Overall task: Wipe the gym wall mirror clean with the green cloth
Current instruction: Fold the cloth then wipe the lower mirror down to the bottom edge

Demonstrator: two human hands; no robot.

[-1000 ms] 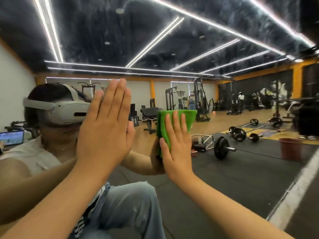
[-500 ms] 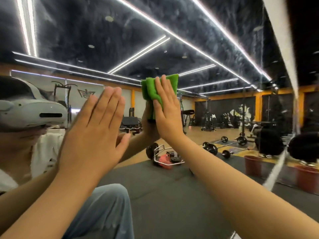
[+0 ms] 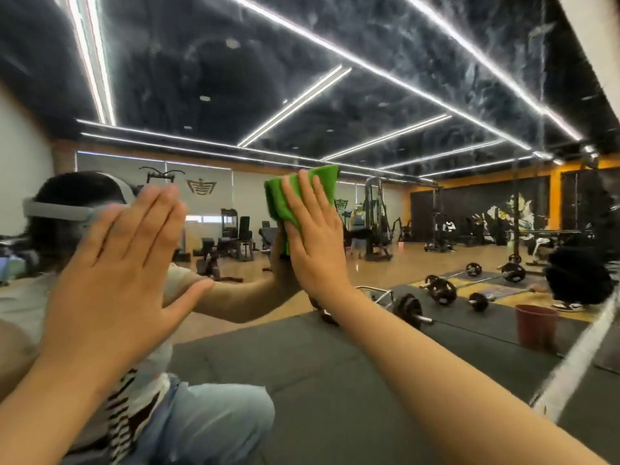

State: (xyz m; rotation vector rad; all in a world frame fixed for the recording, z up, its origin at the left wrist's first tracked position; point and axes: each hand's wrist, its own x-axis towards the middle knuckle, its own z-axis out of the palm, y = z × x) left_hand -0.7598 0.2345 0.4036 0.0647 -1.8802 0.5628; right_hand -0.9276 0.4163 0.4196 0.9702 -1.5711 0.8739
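Sweeping back down: right hand (image 3: pixel 315 243) with green cloth (image 3: pixel 302 193) sits lower on the mirror (image 3: pixel 369 95) than half a second ago, roughly level with left hand (image 3: pixel 124 263). Smears remain up top, so I'd say it's not done. Both hands are flat, fingers straight. Right presses cloth to glass, left braces bare. Count: one cloth, two hands, one mirror.

Green cloth (image 3: pixel 302 193): bright, fuzzy, folded, flat vs the glass at mid-height, top & left edges showing past right hand (image 3: pixel 315 239). Wall mirror (image 3: pixel 402 78): big, upright, hazy streaks up top.
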